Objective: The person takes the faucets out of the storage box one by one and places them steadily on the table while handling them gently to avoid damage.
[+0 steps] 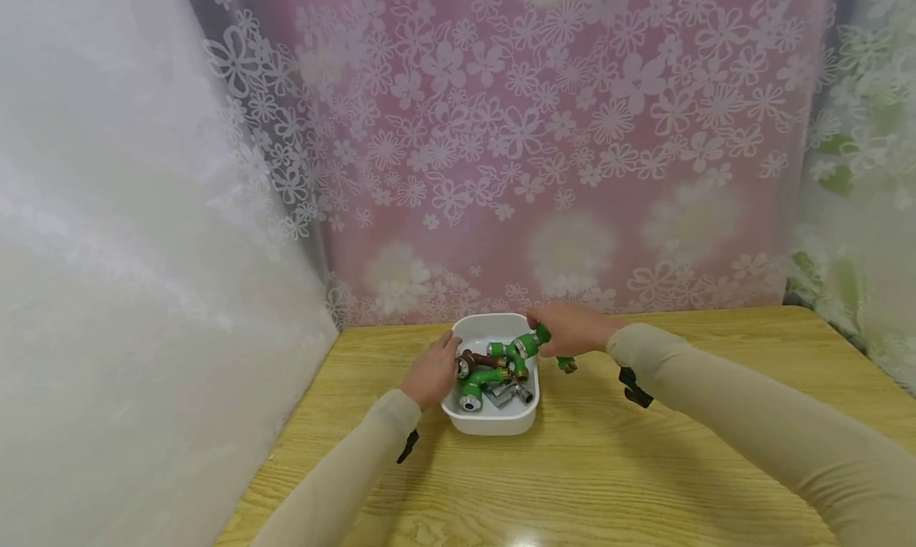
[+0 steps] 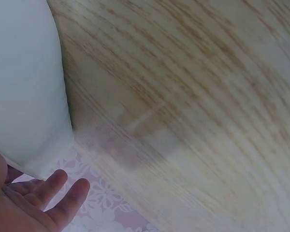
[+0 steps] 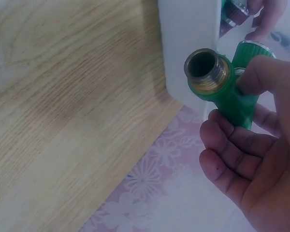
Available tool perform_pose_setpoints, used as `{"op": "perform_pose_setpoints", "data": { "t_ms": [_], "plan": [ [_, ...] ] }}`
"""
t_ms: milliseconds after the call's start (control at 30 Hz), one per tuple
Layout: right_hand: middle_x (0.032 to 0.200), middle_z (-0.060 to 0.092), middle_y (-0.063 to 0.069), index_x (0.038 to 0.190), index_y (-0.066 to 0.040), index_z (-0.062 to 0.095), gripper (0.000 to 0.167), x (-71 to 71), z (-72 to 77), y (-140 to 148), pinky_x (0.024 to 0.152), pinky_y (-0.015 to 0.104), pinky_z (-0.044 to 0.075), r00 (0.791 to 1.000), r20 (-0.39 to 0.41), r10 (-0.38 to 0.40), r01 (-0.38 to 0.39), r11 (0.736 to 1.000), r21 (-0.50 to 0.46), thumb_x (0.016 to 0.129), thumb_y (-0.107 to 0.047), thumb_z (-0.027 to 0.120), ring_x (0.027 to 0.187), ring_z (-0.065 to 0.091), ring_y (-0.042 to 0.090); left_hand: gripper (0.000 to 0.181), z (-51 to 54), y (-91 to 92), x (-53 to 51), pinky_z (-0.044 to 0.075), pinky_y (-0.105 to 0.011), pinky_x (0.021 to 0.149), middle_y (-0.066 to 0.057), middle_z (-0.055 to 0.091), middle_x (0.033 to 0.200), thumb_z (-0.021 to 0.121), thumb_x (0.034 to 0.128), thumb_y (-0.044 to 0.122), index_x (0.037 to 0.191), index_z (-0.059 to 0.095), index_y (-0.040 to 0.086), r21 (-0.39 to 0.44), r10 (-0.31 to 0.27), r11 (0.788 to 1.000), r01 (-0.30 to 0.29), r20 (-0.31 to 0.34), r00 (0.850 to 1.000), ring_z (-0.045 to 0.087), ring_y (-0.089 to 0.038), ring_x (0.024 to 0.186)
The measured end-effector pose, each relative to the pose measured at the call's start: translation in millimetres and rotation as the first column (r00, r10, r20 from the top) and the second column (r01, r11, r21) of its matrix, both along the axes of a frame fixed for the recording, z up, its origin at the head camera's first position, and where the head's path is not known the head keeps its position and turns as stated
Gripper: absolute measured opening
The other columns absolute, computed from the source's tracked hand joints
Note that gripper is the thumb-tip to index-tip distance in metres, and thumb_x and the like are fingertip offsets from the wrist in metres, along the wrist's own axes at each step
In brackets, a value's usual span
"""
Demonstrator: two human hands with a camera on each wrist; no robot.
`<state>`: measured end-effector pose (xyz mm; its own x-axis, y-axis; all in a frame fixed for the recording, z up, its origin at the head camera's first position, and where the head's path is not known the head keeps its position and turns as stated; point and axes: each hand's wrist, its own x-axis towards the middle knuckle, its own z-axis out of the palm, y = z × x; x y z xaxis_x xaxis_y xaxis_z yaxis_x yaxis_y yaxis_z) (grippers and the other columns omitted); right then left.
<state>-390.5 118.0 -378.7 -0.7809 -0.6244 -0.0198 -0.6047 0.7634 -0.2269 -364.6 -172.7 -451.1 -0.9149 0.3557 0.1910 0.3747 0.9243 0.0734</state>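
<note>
A white plastic bin (image 1: 494, 425) stands on the table with several pipe fittings inside. At its left rim, my left hand (image 1: 432, 370) grips the edge; its fingers reach past the bin's wall (image 2: 26, 82) in the left wrist view. My right hand (image 1: 576, 330) is at the bin's right rim and pinches a green pipe fitting (image 3: 239, 104) between thumb and fingers. That fitting has a threaded metal end and a ribbed green cap. In the bin lie green fittings (image 1: 475, 389), a brown fitting (image 1: 487, 360) and grey metal fittings (image 1: 503, 394).
The bin stands toward the far edge of a wood-grain table (image 1: 601, 483). Behind it hangs a pink flowered curtain (image 1: 494, 173). A white sheet (image 1: 143, 253) hangs along the left, and a green-leaf patterned curtain (image 1: 869, 181) on the right.
</note>
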Motion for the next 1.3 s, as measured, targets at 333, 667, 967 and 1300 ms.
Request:
{"op": "perform_pose_setpoints", "data": {
  "t_ms": [333, 667, 967, 1300],
  "plan": [
    [0.114, 0.067, 0.008, 0.128, -0.003, 0.060, 0.046, -9.6, -11.4, 21, 0.075, 0.039, 0.058, 0.998, -0.002, -0.064, 0.064, 0.997, -0.039, 0.089, -0.024, 0.074, 0.092, 0.064, 0.018, 0.045, -1.7, 1.0, -2.5, 0.049, -0.047, 0.110, -0.018, 0.040, 0.157, 0.048, 0.1042, 0.015, 0.148, 0.045, 0.004, 0.013, 0.021, 1.000, -0.021, 0.019, 1.000, 0.050, -0.033, 0.137],
    [0.110, 0.068, 0.007, 0.120, -0.005, 0.063, 0.044, -15.5, -32.5, 31, 0.078, 0.043, 0.058, 0.995, -0.024, -0.096, 0.095, 0.995, -0.041, 0.086, -0.029, 0.079, 0.093, 0.065, 0.022, 0.044, -4.5, -0.2, -1.9, 0.049, -0.046, 0.109, -0.018, 0.040, 0.157, 0.049, 0.1036, 0.014, 0.146, 0.046, 0.005, 0.000, 0.032, 0.999, -0.032, 0.012, 0.999, 0.051, -0.033, 0.137],
    [0.107, 0.069, 0.008, 0.123, -0.004, 0.061, 0.046, -19.9, -48.2, 34, 0.076, 0.042, 0.058, 0.989, 0.041, -0.145, 0.147, 0.988, -0.054, 0.089, -0.030, 0.076, 0.087, 0.065, 0.019, 0.044, -2.8, 0.5, -0.4, 0.049, -0.046, 0.109, -0.017, 0.040, 0.157, 0.048, 0.1042, 0.015, 0.147, 0.046, 0.005, 0.011, 0.034, 0.999, -0.034, 0.025, 0.999, 0.051, -0.033, 0.137],
    [0.100, 0.066, 0.004, 0.115, -0.007, 0.061, 0.038, -28.4, -65.6, 32, 0.070, 0.039, 0.054, 0.983, 0.042, -0.178, 0.181, 0.981, -0.075, 0.087, -0.028, 0.075, 0.082, 0.061, 0.017, 0.044, 0.9, 0.8, 2.1, 0.049, -0.046, 0.109, -0.016, 0.039, 0.158, 0.048, 0.1046, 0.015, 0.147, 0.045, 0.005, 0.016, 0.032, 0.999, -0.032, 0.031, 0.999, 0.049, -0.032, 0.138]
  ]
}}
